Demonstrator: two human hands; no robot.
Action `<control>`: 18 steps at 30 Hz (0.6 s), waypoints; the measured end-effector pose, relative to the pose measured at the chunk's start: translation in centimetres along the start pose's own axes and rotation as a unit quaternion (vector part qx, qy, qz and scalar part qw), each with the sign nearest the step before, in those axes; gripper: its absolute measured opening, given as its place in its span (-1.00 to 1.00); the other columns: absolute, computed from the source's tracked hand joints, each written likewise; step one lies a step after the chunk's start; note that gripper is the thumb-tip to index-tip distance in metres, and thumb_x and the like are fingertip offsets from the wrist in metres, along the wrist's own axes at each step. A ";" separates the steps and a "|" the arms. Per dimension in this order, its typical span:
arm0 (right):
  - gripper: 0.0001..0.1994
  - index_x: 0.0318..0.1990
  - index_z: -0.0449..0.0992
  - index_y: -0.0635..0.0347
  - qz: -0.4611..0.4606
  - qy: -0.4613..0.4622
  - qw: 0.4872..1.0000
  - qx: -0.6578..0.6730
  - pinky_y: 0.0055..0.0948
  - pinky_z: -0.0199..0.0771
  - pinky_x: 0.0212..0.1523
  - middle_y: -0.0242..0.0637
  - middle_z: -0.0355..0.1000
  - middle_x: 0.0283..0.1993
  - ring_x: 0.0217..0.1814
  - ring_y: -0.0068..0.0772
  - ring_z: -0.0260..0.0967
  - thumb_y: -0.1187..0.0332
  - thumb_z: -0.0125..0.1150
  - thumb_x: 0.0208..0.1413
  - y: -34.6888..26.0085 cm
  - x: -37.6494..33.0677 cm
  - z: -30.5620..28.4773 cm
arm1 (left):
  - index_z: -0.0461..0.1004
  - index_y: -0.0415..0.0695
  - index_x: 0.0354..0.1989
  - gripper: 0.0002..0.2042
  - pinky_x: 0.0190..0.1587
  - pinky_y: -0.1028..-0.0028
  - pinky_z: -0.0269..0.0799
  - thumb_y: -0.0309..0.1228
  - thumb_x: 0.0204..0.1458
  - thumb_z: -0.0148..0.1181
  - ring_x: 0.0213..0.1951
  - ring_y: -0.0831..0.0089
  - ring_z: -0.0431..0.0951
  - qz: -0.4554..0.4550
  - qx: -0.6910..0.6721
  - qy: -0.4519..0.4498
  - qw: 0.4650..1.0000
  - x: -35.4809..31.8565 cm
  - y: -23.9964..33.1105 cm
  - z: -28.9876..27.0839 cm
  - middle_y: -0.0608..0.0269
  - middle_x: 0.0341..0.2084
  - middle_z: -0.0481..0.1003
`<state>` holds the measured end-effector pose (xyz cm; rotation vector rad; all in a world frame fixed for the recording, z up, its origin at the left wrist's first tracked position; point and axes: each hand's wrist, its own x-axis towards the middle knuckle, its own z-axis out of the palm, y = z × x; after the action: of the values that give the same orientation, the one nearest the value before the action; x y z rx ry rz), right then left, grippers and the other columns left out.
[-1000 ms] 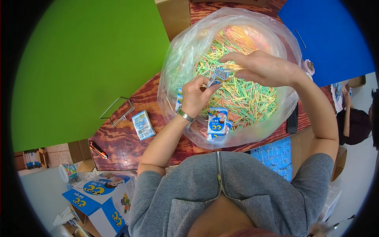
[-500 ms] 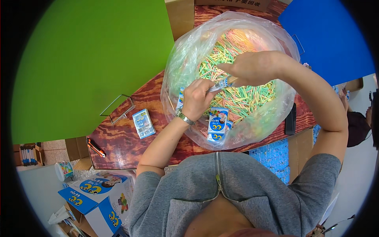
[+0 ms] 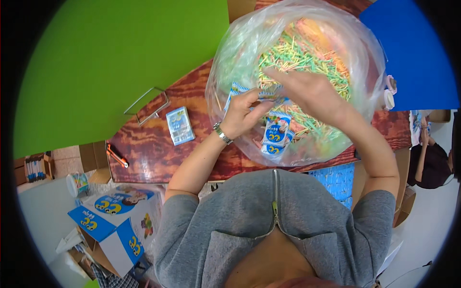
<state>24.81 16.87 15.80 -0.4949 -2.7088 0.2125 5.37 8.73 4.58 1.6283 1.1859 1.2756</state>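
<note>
A large clear plastic bag (image 3: pixel 222 62), its mouth spread wide, holds a heap of thin pastel candy sticks (image 3: pixel 297 57) in green, yellow, pink and orange. Over the bag's near left part, my left hand (image 3: pixel 242 113) pinches a small blue-and-white plastic packet (image 3: pixel 270 94) between thumb and fingers. My right hand (image 3: pixel 314 96) is at the packet's right end, thumb stretched left; its other fingertips are hidden or blurred, so whether they grip anything does not show. Blue-and-white packets (image 3: pixel 277 128) lie on the bag's near side, and another packet (image 3: pixel 234 90) lies behind my left hand.
On the red-brown wood-grain table (image 3: pixel 149 165) lie a pale packet (image 3: pixel 180 126) and an orange utility knife (image 3: pixel 116 155). A green panel (image 3: pixel 120 72) and a blue panel (image 3: pixel 408 57) flank the bag. A printed carton (image 3: pixel 115 225) stands lower left. Another person (image 3: pixel 432 163) is at far right.
My right hand has come down and closer to my left hand at the packet. The view has shifted, so the bag and table sit higher and farther right.
</note>
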 end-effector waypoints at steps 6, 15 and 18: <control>-0.54 0.15 0.39 0.10 0.087 -0.029 0.981 0.171 -0.21 0.54 -0.37 -0.11 0.51 -0.36 -0.36 -0.08 0.53 0.43 0.23 0.04 -1.9 -2.7 9.8 | 0.55 -0.26 -0.18 -0.81 -0.24 0.44 0.46 -0.43 0.08 0.23 -0.31 0.33 0.57 -0.038 0.164 -0.018 0.986 -5.8 -1.4 -3.8 0.09 -0.34 0.54; -0.63 0.04 0.44 0.09 0.170 -0.038 0.977 0.125 -0.11 0.52 -0.29 -0.06 0.45 -0.22 -0.31 0.05 0.48 0.34 0.26 0.05 -0.9 -3.4 11.2 | 0.35 -0.19 0.11 -0.45 -0.32 0.33 0.51 -0.41 -0.11 0.39 -0.36 0.21 0.57 -0.070 0.318 0.015 0.945 -7.3 -4.3 -2.0 0.03 -0.19 0.48; -0.69 -0.11 0.47 0.10 0.151 -0.126 0.979 0.061 -0.20 0.51 -0.29 -0.12 0.42 -0.25 -0.26 -0.05 0.46 0.30 0.32 -0.03 0.9 -5.7 8.4 | 0.36 -0.21 0.07 -0.51 -0.28 0.18 0.49 -0.40 -0.07 0.34 -0.23 -0.01 0.51 -0.077 0.300 0.063 0.949 -5.9 -5.1 -1.1 0.00 -0.21 0.43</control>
<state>26.72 14.97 5.98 -0.8953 -2.8265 0.5552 2.69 4.59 -1.56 1.8366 1.8749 0.9785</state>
